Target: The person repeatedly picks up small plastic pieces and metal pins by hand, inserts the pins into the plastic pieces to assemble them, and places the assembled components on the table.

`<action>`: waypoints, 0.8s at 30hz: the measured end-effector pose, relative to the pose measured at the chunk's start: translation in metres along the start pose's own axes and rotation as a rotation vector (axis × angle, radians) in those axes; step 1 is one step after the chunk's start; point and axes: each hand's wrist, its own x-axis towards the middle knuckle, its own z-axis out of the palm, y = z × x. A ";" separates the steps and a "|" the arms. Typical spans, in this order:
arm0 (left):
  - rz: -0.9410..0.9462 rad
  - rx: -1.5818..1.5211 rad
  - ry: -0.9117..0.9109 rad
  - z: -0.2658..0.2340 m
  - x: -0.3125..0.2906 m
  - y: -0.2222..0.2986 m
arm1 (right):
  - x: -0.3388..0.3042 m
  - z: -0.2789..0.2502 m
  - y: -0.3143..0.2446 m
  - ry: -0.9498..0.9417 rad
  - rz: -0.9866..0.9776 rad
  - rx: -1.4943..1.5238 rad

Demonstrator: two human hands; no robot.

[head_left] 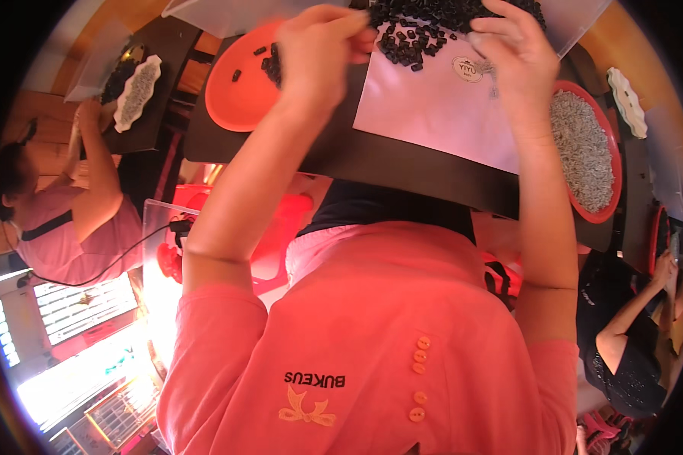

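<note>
My left hand (319, 57) is closed, its fingers curled and partly blurred, above the gap between an orange-red plate (228, 87) and a white sheet (425, 117). Whatever it pinches is hidden. On that plate lie a few small black pieces (271, 67). Over the sheet's right side my right hand (520, 53) has its fingers bent inward, and I cannot make out what they hold. Some small grey bits (493, 80) show beside its fingers. A heap of small black cylindrical pieces (411, 45) spreads over the sheet's far part, between both hands.
An oval red tray (616, 171) full of small grey metal pieces (582, 152) sits at the right. The dark table's edge (402, 171) runs close before me. Clear plastic bin walls (584, 26) stand at the far side. Co-workers (68, 205) sit left and right.
</note>
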 end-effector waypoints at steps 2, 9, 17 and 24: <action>0.063 0.201 0.122 -0.043 -0.006 0.002 | -0.012 0.026 -0.038 0.161 -0.011 -0.360; 0.592 1.041 0.103 -0.075 0.012 -0.022 | -0.015 0.017 -0.082 0.312 -0.004 -0.361; 0.840 1.059 -0.397 0.084 0.021 -0.052 | -0.011 -0.011 -0.065 0.327 0.064 -0.336; 0.955 1.260 -0.403 0.110 0.040 -0.090 | -0.011 -0.012 -0.065 0.329 0.080 -0.249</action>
